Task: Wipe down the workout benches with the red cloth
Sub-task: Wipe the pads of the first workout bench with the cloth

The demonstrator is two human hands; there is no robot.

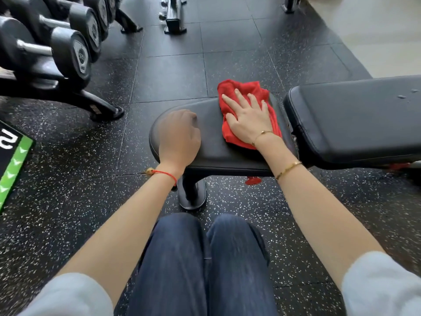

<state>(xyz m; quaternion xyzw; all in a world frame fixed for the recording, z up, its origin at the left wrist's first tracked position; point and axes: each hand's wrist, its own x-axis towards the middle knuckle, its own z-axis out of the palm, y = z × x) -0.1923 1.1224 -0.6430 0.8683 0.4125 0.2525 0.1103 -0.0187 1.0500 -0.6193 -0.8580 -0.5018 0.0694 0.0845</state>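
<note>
A black padded workout bench stands in front of me, its seat pad [211, 147] in the middle and its longer back pad [355, 119] to the right. A crumpled red cloth [245, 90] lies on the far right part of the seat pad. My right hand [247, 118] presses flat on the cloth with the fingers spread. My left hand [178, 136] rests on the left end of the seat pad with its fingers curled under, holding nothing that I can see.
A dumbbell rack [54, 49] with several black dumbbells stands at the left. A green and black box [12, 160] sits at the left edge. Another machine's base [174, 19] is at the far middle. The bench foot [192, 195] stands near my knees. Speckled rubber floor surrounds it.
</note>
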